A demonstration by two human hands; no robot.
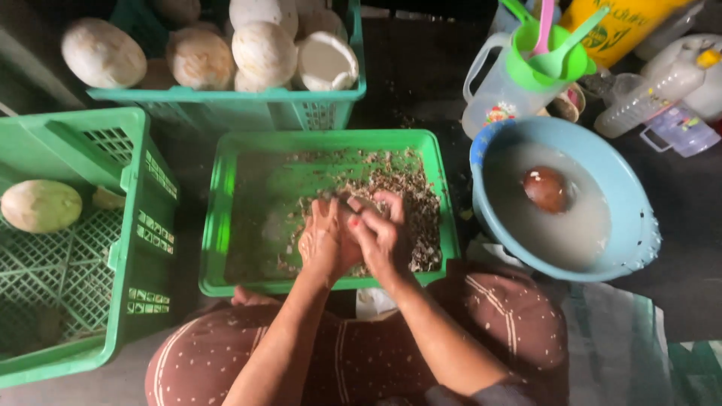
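Note:
Both my hands meet over a green plastic tray (226,218) strewn with brown shavings (410,199). My left hand (325,242) and my right hand (380,234) close together around a small dark round thing (353,203), probably a coconut, mostly hidden by my fingers. My knees in brown dotted cloth (519,316) frame the tray's near edge.
A blue basin (632,225) of cloudy water holds a brown round coconut (545,188) at right. A green crate (135,188) at left holds one pale husked coconut (40,205). Another crate (226,101) behind carries several pale coconuts. A clear jug (496,94) and bottles stand at back right.

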